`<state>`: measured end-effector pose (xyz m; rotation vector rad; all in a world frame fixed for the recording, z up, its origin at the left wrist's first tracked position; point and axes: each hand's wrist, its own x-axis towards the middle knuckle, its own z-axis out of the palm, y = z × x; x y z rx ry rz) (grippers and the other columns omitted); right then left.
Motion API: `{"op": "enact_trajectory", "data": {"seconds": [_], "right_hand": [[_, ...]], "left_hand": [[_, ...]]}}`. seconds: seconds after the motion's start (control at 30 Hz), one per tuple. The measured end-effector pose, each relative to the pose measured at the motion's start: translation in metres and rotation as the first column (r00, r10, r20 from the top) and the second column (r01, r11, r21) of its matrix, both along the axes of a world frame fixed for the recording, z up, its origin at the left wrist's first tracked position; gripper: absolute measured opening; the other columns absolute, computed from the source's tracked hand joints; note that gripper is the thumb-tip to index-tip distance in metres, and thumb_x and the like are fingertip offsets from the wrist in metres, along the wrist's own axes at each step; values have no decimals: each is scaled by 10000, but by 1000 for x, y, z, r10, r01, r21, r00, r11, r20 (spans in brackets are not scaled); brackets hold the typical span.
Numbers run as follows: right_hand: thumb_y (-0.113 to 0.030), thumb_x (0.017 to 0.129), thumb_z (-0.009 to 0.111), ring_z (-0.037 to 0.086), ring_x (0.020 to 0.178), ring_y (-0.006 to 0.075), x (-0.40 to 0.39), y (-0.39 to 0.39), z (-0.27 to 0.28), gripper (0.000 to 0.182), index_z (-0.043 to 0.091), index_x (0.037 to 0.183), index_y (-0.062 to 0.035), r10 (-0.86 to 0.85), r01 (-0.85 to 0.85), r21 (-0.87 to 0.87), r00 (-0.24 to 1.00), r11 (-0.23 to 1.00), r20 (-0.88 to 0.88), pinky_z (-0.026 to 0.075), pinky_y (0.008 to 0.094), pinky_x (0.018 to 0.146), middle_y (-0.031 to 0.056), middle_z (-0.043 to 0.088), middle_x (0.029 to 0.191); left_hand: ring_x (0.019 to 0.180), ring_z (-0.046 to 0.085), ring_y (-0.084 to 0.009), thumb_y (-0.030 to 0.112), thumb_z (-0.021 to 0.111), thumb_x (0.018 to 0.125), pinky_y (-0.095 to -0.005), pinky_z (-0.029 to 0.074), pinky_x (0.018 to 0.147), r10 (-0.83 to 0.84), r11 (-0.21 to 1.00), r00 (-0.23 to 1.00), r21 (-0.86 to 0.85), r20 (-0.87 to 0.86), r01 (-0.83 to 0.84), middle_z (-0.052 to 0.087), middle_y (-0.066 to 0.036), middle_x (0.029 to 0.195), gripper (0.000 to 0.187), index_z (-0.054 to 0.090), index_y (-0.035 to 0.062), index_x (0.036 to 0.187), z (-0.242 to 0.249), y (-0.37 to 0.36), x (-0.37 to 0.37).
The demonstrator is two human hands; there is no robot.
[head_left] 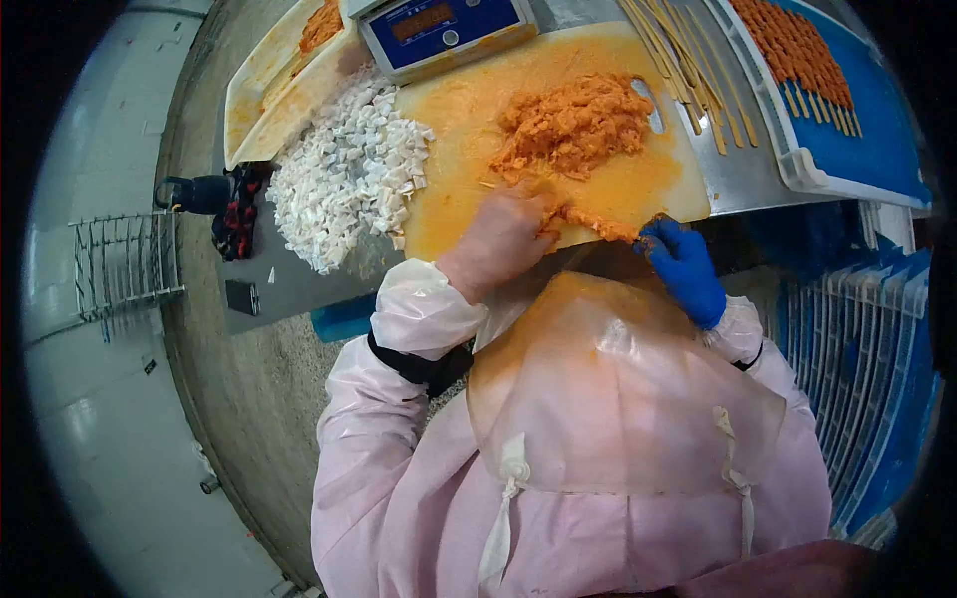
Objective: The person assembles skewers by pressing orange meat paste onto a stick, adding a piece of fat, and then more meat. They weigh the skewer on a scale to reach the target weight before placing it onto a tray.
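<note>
My left hand (508, 234), bare, is closed over the left part of a meat skewer (598, 221) near the front edge of the cutting board (449, 110). A thin stick end shows just left of those fingers. My right hand (683, 267), in a blue glove smeared with orange, pinches the skewer's right end. Between the hands, orange marinated meat coats the stick. Behind them a mound of the same loose meat (568, 125) lies on the board. Left of the board is a large heap of small white pieces (344, 174).
A digital scale (444, 35) stands at the back, beside a white tub (254, 100) with some meat. Bare bamboo sticks (688, 65) lie right of the board. Finished skewers (797, 60) fill part of a blue-lined tray (877, 149). Stacked crates (857, 379) stand at my right.
</note>
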<state>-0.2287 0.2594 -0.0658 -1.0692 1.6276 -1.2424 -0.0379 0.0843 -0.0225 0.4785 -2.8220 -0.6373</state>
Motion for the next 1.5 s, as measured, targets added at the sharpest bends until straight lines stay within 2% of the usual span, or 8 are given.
{"op": "enact_trajectory", "data": {"seconds": [0.37,0.43,0.73,0.8,0.93,1.0,1.2,1.5], "right_hand": [[-100,869,529,501,725,98,-1,4,1,117,576,882,7,-56,47,93,994,995,97,426,269,664,35,579,773],[-94,867,528,507,737,100,-3,5,2,113,577,884,6,-84,72,92,986,993,141,429,271,681,37,581,778],[-129,884,512,439,562,40,-9,12,-7,91,563,904,-56,-97,93,34,987,995,125,359,197,508,-6,560,761],[-79,869,517,529,763,115,-11,15,-1,98,585,860,-8,-123,99,147,979,984,160,428,266,698,44,586,810],[-85,867,520,508,742,101,-16,24,-7,104,591,859,-9,-165,154,95,980,983,116,417,251,669,32,570,807],[-81,862,524,484,717,95,-18,30,-1,102,590,864,-3,-178,163,119,975,979,130,411,253,637,26,559,790],[-67,849,532,475,671,109,-19,46,3,87,580,863,5,-134,129,131,991,983,28,408,276,610,39,559,753],[-77,847,546,530,681,131,-15,59,16,109,599,847,19,-90,97,59,990,994,-105,430,284,622,102,599,746]], "left_hand": [[869,593,-346,99,654,725,-424,476,799,-27,977,956,-208,-293,-36,610,-154,992,363,614,98,1086,29,6,18],[885,595,-337,88,645,734,-419,470,815,293,901,903,-226,-314,-370,627,-150,986,305,629,91,1038,16,-20,49],[764,631,-293,148,621,771,-388,510,642,563,700,819,-589,107,-404,651,-118,840,207,643,103,972,2,-56,70],[745,634,-313,141,628,775,-378,517,638,487,768,873,-487,24,-415,653,-139,843,199,648,91,966,1,-47,65],[731,634,-334,138,642,775,-385,514,661,462,863,883,-191,-80,-468,657,-154,834,198,647,63,959,3,-16,41],[729,631,-348,142,658,777,-389,506,657,493,817,870,339,9,-467,651,-173,811,194,648,43,943,6,-8,34],[738,640,-336,135,627,789,-374,504,652,426,904,901,5,80,-427,644,-197,813,154,659,42,907,8,-10,36],[732,657,-292,146,651,785,-353,504,649,425,898,902,89,75,-431,659,-187,827,212,666,18,952,17,-4,36]]}}
